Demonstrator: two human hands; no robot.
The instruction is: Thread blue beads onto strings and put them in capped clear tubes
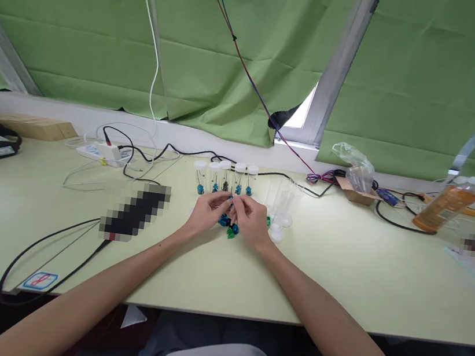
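Observation:
My left hand (206,213) and my right hand (253,221) meet fingertip to fingertip over the desk, both closed in a pinch. Between them is a small blue piece with a thin dark stem (231,197), mostly covered by the fingers. Under the hands lie loose blue pieces (223,220) and a green piece (231,233), partly hidden. Just beyond stand several clear tubes with white caps (200,165), each with a small blue or dark piece on thin stems inside. Uncapped clear tubes (283,204) stand right of my right hand, with loose white caps (276,233) in front.
Left of the hands lies a blurred-out black device (134,214) with a black cable. A power strip (103,153) and cables run along the back. To the right are a small cardboard box (355,193) with a plastic bag and a tilted orange bottle (448,206).

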